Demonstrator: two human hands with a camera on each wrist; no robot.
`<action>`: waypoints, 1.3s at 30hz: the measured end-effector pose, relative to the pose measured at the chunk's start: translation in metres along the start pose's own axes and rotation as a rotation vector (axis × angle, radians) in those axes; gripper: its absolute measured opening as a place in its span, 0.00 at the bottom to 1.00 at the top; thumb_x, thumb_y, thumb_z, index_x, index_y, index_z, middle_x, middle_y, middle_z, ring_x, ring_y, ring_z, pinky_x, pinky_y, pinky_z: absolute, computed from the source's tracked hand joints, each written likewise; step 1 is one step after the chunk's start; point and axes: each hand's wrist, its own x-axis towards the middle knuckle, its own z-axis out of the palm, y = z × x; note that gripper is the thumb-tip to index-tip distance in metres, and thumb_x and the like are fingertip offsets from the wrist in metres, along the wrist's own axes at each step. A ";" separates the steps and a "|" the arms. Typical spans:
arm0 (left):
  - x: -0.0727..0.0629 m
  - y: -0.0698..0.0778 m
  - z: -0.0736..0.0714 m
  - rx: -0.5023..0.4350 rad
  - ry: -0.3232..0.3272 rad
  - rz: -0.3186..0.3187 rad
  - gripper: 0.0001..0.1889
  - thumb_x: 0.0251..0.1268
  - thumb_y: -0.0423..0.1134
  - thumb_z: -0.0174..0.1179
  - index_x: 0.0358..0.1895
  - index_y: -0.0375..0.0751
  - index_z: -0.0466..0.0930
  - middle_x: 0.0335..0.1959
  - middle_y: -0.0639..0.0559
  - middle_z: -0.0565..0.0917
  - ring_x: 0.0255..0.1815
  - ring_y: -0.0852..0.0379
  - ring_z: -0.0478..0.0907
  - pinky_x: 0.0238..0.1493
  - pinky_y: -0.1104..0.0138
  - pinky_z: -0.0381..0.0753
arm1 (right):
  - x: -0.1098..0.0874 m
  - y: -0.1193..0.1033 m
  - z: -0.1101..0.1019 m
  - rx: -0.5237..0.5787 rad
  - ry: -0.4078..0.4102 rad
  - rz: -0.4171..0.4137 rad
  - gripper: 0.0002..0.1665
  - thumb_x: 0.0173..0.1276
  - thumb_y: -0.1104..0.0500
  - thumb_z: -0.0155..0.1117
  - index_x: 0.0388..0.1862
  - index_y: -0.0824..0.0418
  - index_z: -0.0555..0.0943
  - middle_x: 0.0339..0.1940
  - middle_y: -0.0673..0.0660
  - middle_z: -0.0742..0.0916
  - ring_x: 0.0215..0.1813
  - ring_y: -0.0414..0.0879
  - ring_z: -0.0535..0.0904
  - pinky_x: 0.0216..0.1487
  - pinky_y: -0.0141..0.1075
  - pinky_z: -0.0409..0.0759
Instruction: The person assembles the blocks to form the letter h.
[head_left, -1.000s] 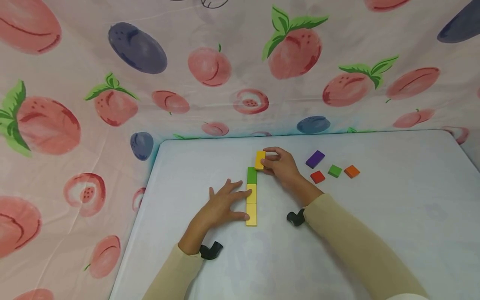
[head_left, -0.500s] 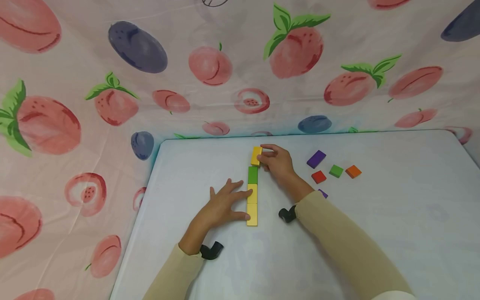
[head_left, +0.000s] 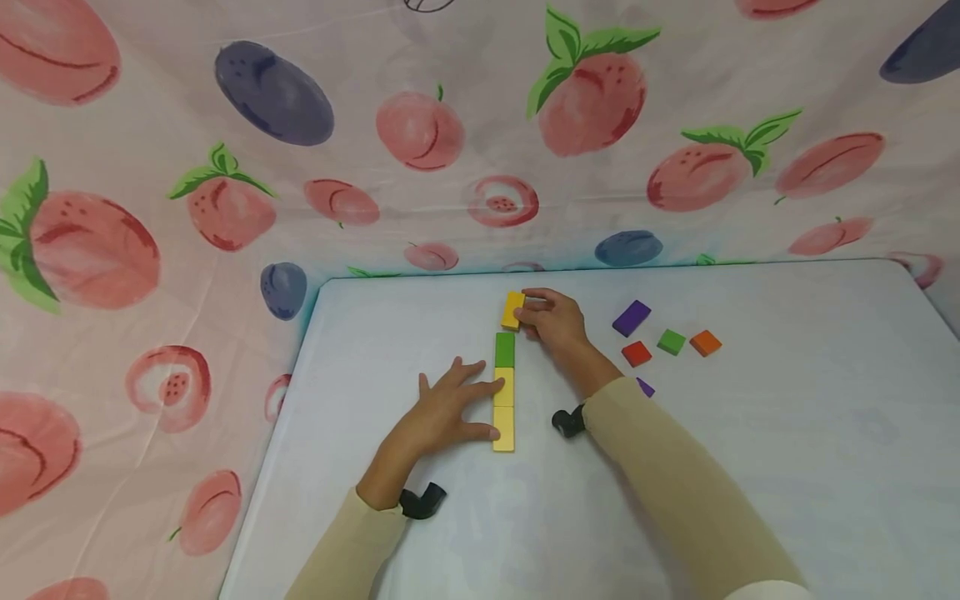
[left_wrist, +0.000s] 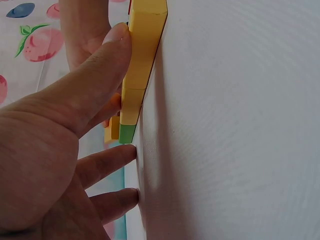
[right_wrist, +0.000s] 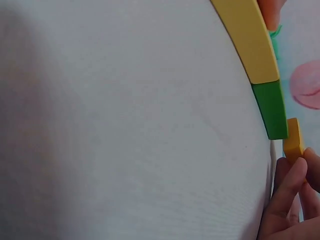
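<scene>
Two pale yellow blocks (head_left: 504,429) and a green block (head_left: 505,350) lie end to end in a straight row on the white table. My left hand (head_left: 435,419) is spread on the row's left side, with thumb and index fingertip touching the yellow blocks; two other fingertips reach the table in the left wrist view. At the far end, my right hand (head_left: 558,325) pinches a deeper yellow block (head_left: 512,309) between thumb and fingers. That block is slightly tilted, just beyond the green one. In the right wrist view the held block (right_wrist: 293,139) sits close past the green end.
Right of the right hand lie a purple block (head_left: 632,318), a red one (head_left: 637,354), a small green one (head_left: 671,342) and an orange one (head_left: 705,342). Another purple piece (head_left: 645,387) is partly hidden by the right sleeve. A fruit-print cloth (head_left: 420,208) hangs behind the table.
My right hand has carried the deeper yellow block left and away, from beside the green block's far corner to beyond its end. The left hand and the row have stayed put.
</scene>
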 end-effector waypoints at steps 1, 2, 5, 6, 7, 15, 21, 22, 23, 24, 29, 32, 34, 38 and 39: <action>0.000 0.000 0.000 0.000 -0.001 -0.001 0.39 0.55 0.59 0.74 0.72 0.66 0.73 0.81 0.51 0.64 0.85 0.39 0.47 0.71 0.22 0.38 | 0.000 0.000 0.000 -0.009 0.000 0.004 0.24 0.68 0.58 0.73 0.63 0.46 0.82 0.57 0.55 0.86 0.51 0.48 0.86 0.39 0.30 0.86; 0.000 0.000 0.000 0.000 -0.003 -0.002 0.39 0.55 0.60 0.74 0.72 0.66 0.73 0.81 0.51 0.64 0.85 0.40 0.47 0.71 0.22 0.38 | 0.000 0.000 0.000 -0.019 0.001 0.005 0.25 0.68 0.58 0.73 0.63 0.46 0.82 0.57 0.55 0.86 0.51 0.48 0.86 0.39 0.31 0.86; 0.000 0.000 -0.001 -0.001 -0.006 -0.006 0.39 0.55 0.59 0.74 0.73 0.66 0.73 0.81 0.51 0.64 0.85 0.40 0.47 0.71 0.22 0.38 | -0.002 0.000 0.001 -0.055 0.005 0.008 0.26 0.68 0.58 0.73 0.64 0.46 0.82 0.57 0.55 0.86 0.51 0.48 0.86 0.41 0.31 0.87; -0.001 0.000 -0.001 0.001 -0.007 -0.007 0.39 0.55 0.60 0.74 0.73 0.66 0.73 0.81 0.51 0.64 0.85 0.40 0.47 0.71 0.22 0.38 | -0.002 0.000 0.001 -0.063 0.008 0.008 0.26 0.68 0.58 0.73 0.65 0.46 0.81 0.57 0.55 0.86 0.51 0.48 0.87 0.41 0.31 0.87; -0.001 0.000 -0.001 0.002 -0.006 -0.007 0.39 0.55 0.60 0.74 0.72 0.66 0.73 0.81 0.51 0.64 0.85 0.39 0.47 0.71 0.22 0.38 | -0.003 0.000 0.002 -0.068 0.011 0.006 0.26 0.68 0.58 0.73 0.65 0.47 0.81 0.57 0.55 0.86 0.51 0.48 0.87 0.41 0.31 0.87; 0.000 0.000 0.000 -0.001 -0.004 -0.003 0.39 0.55 0.60 0.74 0.73 0.66 0.73 0.81 0.51 0.64 0.85 0.40 0.47 0.71 0.22 0.38 | -0.005 -0.001 0.001 -0.084 0.021 -0.020 0.26 0.67 0.57 0.74 0.64 0.49 0.83 0.56 0.55 0.87 0.49 0.47 0.88 0.40 0.30 0.87; 0.001 -0.001 0.001 0.002 -0.001 0.003 0.39 0.55 0.60 0.74 0.73 0.67 0.72 0.81 0.51 0.64 0.85 0.40 0.47 0.71 0.22 0.38 | -0.005 0.000 0.003 -0.104 0.046 -0.013 0.26 0.65 0.55 0.76 0.64 0.46 0.84 0.56 0.53 0.89 0.46 0.44 0.88 0.38 0.29 0.86; 0.001 -0.001 0.001 0.001 0.000 0.002 0.39 0.55 0.60 0.74 0.73 0.67 0.73 0.81 0.51 0.64 0.85 0.40 0.47 0.71 0.22 0.38 | -0.005 0.001 0.003 -0.108 0.049 -0.006 0.27 0.65 0.54 0.76 0.63 0.45 0.84 0.56 0.52 0.89 0.45 0.43 0.88 0.38 0.28 0.86; 0.001 -0.001 0.001 0.001 0.000 0.001 0.39 0.55 0.60 0.74 0.73 0.67 0.73 0.81 0.52 0.64 0.85 0.40 0.47 0.71 0.22 0.38 | -0.004 0.001 0.003 -0.109 0.051 -0.001 0.27 0.65 0.53 0.76 0.63 0.45 0.84 0.55 0.52 0.89 0.44 0.43 0.88 0.37 0.28 0.86; 0.001 -0.001 0.001 0.000 0.000 -0.001 0.39 0.55 0.60 0.74 0.73 0.67 0.73 0.81 0.52 0.64 0.85 0.40 0.47 0.71 0.22 0.38 | -0.004 0.000 0.004 -0.112 0.050 0.003 0.27 0.64 0.53 0.76 0.63 0.45 0.85 0.54 0.52 0.89 0.43 0.43 0.88 0.37 0.28 0.85; 0.001 0.000 0.001 -0.008 0.002 -0.005 0.39 0.54 0.59 0.75 0.72 0.67 0.73 0.81 0.52 0.64 0.85 0.41 0.47 0.71 0.23 0.38 | -0.003 -0.002 0.003 -0.110 0.033 0.023 0.27 0.65 0.53 0.76 0.64 0.46 0.84 0.53 0.53 0.89 0.38 0.41 0.88 0.37 0.29 0.86; 0.000 0.000 0.001 -0.011 0.004 -0.003 0.39 0.54 0.59 0.75 0.72 0.67 0.73 0.81 0.51 0.64 0.85 0.41 0.47 0.71 0.23 0.38 | -0.003 -0.002 0.003 -0.110 0.017 0.023 0.27 0.65 0.53 0.76 0.64 0.46 0.84 0.52 0.54 0.89 0.36 0.41 0.88 0.37 0.29 0.86; 0.001 0.000 0.001 -0.011 0.003 -0.003 0.39 0.54 0.59 0.75 0.72 0.67 0.73 0.81 0.52 0.64 0.86 0.41 0.47 0.71 0.23 0.37 | -0.002 -0.002 0.002 -0.113 0.009 0.024 0.27 0.66 0.54 0.75 0.65 0.46 0.83 0.52 0.54 0.89 0.35 0.40 0.88 0.37 0.29 0.86; 0.001 0.000 0.001 -0.013 0.003 0.001 0.39 0.54 0.59 0.75 0.72 0.67 0.73 0.81 0.52 0.64 0.86 0.41 0.47 0.71 0.23 0.37 | -0.001 -0.002 0.002 -0.121 0.003 0.024 0.27 0.66 0.55 0.75 0.65 0.47 0.83 0.51 0.55 0.89 0.34 0.41 0.87 0.38 0.29 0.87; 0.001 -0.001 0.001 -0.012 0.004 0.002 0.39 0.54 0.59 0.75 0.72 0.67 0.73 0.81 0.52 0.64 0.86 0.41 0.47 0.71 0.23 0.37 | -0.001 -0.002 0.002 -0.123 0.001 0.025 0.27 0.66 0.55 0.74 0.65 0.48 0.83 0.51 0.55 0.89 0.34 0.41 0.87 0.38 0.29 0.87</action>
